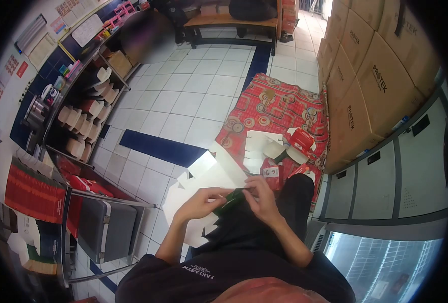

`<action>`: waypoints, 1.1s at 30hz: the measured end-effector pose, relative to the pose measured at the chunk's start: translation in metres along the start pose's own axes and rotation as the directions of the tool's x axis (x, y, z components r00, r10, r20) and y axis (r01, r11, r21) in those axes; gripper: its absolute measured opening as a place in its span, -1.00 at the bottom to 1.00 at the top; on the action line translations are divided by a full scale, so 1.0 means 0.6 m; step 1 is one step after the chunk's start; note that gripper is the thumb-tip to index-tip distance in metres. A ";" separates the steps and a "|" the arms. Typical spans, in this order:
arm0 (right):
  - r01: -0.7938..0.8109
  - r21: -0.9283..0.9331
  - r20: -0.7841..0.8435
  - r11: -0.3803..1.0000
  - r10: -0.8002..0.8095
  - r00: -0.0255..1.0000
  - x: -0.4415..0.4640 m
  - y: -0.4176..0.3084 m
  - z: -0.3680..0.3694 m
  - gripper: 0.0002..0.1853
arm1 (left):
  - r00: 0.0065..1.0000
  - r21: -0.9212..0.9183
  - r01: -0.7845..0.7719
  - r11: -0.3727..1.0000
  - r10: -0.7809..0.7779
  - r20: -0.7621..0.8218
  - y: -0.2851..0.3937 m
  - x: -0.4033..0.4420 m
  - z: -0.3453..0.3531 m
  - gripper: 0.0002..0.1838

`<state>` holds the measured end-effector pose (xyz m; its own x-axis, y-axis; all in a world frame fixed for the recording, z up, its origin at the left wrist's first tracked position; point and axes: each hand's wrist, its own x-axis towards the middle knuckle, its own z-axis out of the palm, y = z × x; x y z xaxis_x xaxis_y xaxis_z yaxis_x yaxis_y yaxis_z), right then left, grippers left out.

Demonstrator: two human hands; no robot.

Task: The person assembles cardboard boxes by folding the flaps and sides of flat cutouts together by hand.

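- Left hand (198,203): fingers closed in a pinch at the left edge of the card's green part (229,203), over the dark-clothed lap.
- Right hand (262,202): thumb and fingers pinching the green part's upper right end.
- White card (208,170): in and under the hands, spreading from their 11 o'clock round to 8, notched along its edges.
- Patterned cloth (284,103): on the floor at 1 o'clock, bearing a pale card (256,145) and a red box (302,140).
- Cartons (380,76): stacked between 1 and 2 o'clock.
- Lockers (375,184): toward 3 o'clock.
- Shelf (100,64): 10 o'clock, holding folded boxes (80,123).
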<state>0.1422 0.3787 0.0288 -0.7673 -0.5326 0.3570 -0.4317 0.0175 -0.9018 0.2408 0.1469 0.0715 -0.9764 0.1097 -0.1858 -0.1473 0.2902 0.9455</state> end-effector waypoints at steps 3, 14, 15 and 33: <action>0.025 -0.059 -0.031 0.998 -0.027 0.999 -0.001 -0.006 0.004 -0.79 | 0.993 -0.138 0.062 0.989 -0.076 -0.094 0.001 0.002 0.003 -0.67; 0.226 -0.183 0.198 0.957 -0.189 0.962 0.010 -0.016 -0.003 -0.81 | 0.995 0.081 -0.003 0.997 0.011 -0.098 0.008 0.009 0.001 -0.71; 0.213 -0.180 0.200 0.960 -0.176 0.964 0.011 -0.015 -0.006 -0.80 | 0.995 0.082 -0.004 0.997 0.012 -0.097 0.016 0.008 0.003 -0.71; -0.334 0.879 0.058 0.342 0.618 0.784 -0.026 0.024 0.080 -0.65 | 0.585 0.579 -0.358 0.733 0.659 -0.473 0.058 0.039 0.110 -0.65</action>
<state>0.1705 0.3467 -0.0014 -0.8412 -0.4556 -0.2911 0.5250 -0.5596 -0.6412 0.2232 0.2224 0.0823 -0.7425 -0.1940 0.6411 0.3330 0.7235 0.6047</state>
